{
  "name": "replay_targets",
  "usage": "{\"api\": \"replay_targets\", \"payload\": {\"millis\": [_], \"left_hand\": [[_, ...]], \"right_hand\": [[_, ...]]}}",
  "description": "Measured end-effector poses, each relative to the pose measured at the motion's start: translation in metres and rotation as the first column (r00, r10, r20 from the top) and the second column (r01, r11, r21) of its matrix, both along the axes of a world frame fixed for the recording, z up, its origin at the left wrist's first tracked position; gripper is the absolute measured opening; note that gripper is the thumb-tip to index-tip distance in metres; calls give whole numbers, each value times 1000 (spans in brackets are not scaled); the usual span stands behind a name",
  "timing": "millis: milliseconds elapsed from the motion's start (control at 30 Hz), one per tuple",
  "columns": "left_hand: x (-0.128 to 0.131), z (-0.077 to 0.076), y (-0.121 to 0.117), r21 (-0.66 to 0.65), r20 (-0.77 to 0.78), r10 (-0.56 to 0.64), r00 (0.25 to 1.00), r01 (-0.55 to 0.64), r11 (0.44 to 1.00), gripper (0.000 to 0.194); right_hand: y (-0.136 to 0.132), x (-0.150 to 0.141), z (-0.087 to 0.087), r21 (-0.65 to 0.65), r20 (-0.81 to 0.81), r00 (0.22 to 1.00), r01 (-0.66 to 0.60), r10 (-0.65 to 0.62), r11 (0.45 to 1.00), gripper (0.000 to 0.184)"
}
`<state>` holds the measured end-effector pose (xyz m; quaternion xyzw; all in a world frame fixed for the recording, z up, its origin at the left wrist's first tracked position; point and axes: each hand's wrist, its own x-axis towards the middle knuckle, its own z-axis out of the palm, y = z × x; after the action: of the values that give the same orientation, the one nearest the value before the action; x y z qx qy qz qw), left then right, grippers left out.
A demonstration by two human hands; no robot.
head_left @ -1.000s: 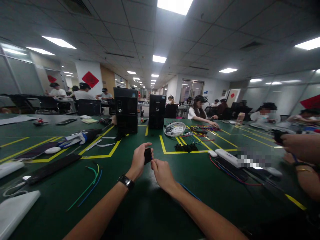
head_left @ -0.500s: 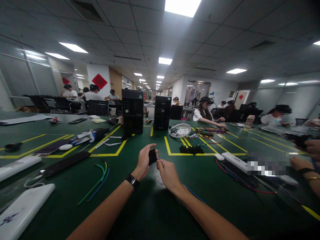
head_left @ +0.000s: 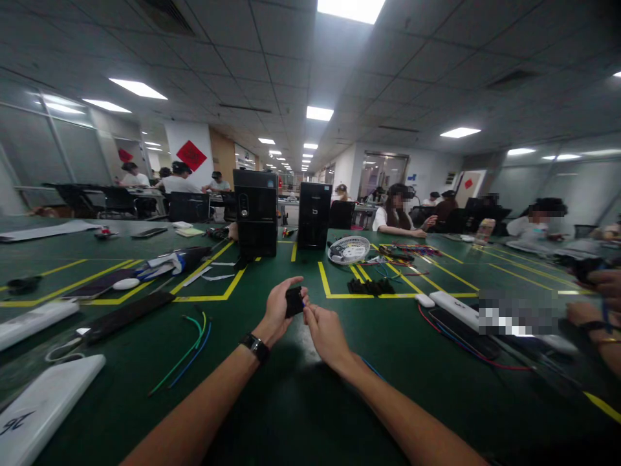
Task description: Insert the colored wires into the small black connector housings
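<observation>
Over the table in front of me, my left hand point(head_left: 278, 309) grips a small black block point(head_left: 294, 302), which looks like a plastic connector. At the right side of this block, my right hand point(head_left: 326, 333) is closed in a pinch on a blue wire point(head_left: 372, 368). A short blue bit shows at the fingertips, and the wire's length comes out beneath my right wrist. Whether its end sits inside the block cannot be made out. Left of my hands lie loose green wires point(head_left: 178, 359) and another blue wire point(head_left: 194, 357). Beyond them is a row of black blocks point(head_left: 370, 287).
Two black computer towers point(head_left: 256, 213) stand at the back. A white round fan cover point(head_left: 348, 251) and tangled wires point(head_left: 412, 252) lie to their right. White power banks point(head_left: 53, 404) and a dark pouch point(head_left: 130, 318) are at left. Another person's hands point(head_left: 599, 314) work at the right edge.
My hands stay almost in place, the black block and wire still between them. The view has shifted slightly. A person across the table has raised a hand from the wires.
</observation>
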<state>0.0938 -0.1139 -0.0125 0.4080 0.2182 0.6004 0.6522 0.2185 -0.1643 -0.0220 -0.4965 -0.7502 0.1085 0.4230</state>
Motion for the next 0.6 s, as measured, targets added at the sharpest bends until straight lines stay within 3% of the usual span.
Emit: {"api": "replay_targets", "payload": {"millis": [167, 300, 400, 500, 600], "left_hand": [[2, -9, 2, 42, -84, 111, 990, -107, 993, 30], [1, 11, 4, -34, 127, 37, 991, -33, 999, 25], [-13, 24, 14, 31, 227, 130, 965, -140, 990, 23], [-36, 14, 28, 54, 120, 296, 948, -304, 951, 24], [-51, -10, 39, 8, -199, 278, 940, -283, 959, 29]], "right_hand": [[-4, -4, 6, 18, -51, 999, 1, 0, 1000, 38], [-4, -4, -1, -9, -18, 1000, 12, -13, 1000, 36], [-2, -3, -7, -68, 40, 999, -14, 17, 998, 36], [1, -2, -7, -44, -41, 999, 27, -28, 999, 38], [9, 0, -7, -83, -85, 996, 31, -38, 996, 37]]}}
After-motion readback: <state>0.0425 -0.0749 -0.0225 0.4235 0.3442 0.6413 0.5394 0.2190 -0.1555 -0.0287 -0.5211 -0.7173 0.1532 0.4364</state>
